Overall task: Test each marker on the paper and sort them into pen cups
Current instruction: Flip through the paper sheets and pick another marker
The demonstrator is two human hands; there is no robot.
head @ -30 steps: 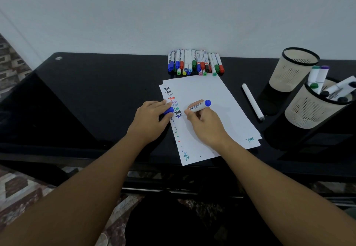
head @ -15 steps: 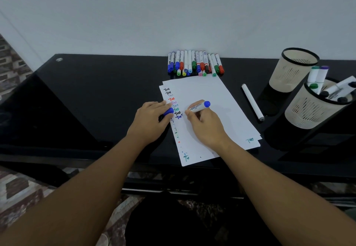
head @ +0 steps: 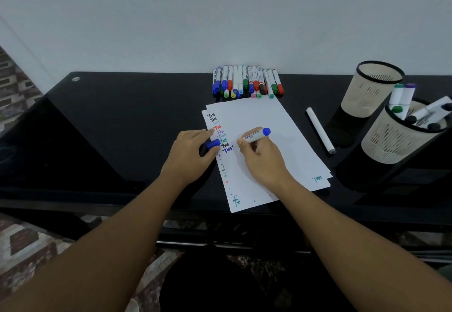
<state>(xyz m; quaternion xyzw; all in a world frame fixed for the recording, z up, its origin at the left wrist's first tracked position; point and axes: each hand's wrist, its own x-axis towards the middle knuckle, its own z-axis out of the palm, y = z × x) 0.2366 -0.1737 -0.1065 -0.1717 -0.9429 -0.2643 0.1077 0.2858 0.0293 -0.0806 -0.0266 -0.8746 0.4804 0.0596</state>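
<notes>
My right hand [head: 263, 160] grips a blue marker [head: 256, 135], its tip down on the white paper [head: 259, 121] beside a blue "Test" at the foot of a column of coloured test words. My left hand [head: 190, 155] rests on the paper's left edge and holds the marker's blue cap [head: 212, 144]. A row of several capped markers [head: 247, 83] lies against the wall behind the paper. Two beige pen cups stand at the right: the far cup [head: 371, 91] shows nothing inside, the near cup [head: 396, 138] holds several markers.
A plain white marker [head: 320, 129] lies on the black desk [head: 122, 121] between paper and cups. The white wall runs close behind the marker row. The desk's front edge lies just under my forearms, with patterned floor at the left.
My right hand has shifted slightly right along the blue test word, which now reads longer. My left hand stays on the paper's edge with the cap.
</notes>
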